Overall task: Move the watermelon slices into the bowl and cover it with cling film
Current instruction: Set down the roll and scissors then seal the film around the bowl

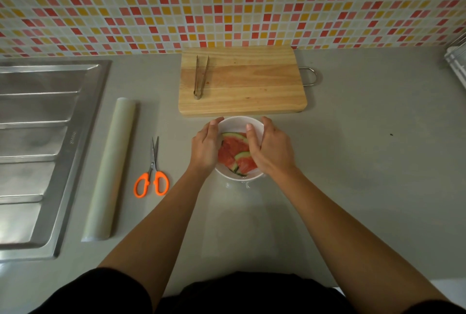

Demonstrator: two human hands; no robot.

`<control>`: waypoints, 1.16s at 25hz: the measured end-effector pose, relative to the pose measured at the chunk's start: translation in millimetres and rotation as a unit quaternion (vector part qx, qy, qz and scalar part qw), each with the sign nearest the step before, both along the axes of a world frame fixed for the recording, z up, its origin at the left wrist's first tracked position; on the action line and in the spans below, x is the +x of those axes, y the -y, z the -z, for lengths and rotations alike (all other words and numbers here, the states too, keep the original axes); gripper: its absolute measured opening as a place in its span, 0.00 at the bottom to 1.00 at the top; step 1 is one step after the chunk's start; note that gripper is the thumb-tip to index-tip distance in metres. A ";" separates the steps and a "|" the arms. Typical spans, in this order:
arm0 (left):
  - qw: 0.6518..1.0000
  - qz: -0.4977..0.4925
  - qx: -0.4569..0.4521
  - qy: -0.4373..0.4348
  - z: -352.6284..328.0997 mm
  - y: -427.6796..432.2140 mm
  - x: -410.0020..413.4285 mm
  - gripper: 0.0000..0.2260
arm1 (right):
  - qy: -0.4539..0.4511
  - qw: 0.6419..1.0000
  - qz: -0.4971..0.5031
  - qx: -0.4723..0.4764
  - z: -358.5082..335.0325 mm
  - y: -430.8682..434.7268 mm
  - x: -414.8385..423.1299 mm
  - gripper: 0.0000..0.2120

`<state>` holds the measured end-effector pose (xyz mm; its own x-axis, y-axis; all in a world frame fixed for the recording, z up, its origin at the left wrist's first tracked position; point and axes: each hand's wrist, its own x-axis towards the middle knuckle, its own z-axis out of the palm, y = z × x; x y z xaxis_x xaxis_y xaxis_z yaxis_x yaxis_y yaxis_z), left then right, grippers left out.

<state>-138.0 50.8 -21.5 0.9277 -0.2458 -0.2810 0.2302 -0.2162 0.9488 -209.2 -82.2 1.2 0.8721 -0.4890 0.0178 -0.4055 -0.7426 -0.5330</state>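
A white bowl (237, 122) stands on the grey counter in front of the cutting board. Red watermelon slices (230, 150) with green rind lie inside it. A sheet of clear cling film (235, 184) lies over the bowl and hangs down at its near rim. My left hand (205, 147) presses flat against the bowl's left side, fingers straight. My right hand (269, 148) lies over the bowl's right rim, thumb stretched across the film on top. The cling film roll (111, 170) lies on the counter to the left.
Orange-handled scissors (152, 175) lie between the roll and the bowl. Metal tongs (200, 77) rest on the wooden cutting board (252, 87) behind the bowl. A steel sink drainboard (37, 150) fills the left. A white rack (457, 61) sits at the right edge.
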 end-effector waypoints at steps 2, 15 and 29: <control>1.000 -0.001 0.005 -0.001 -0.2 0.1 0.3 0.20 | -0.012 0.999 0.035 0.008 -1.4 -1.6 -2.8 0.34; 0.999 -0.042 -0.002 -0.008 -7.2 1.1 -13.9 0.18 | 0.047 0.967 0.095 0.231 -2.8 1.4 -20.3 0.34; 0.998 -0.045 -0.020 -0.036 -9.6 -5.7 -22.1 0.24 | 0.082 0.961 0.118 0.238 -1.8 -15.9 -27.6 0.36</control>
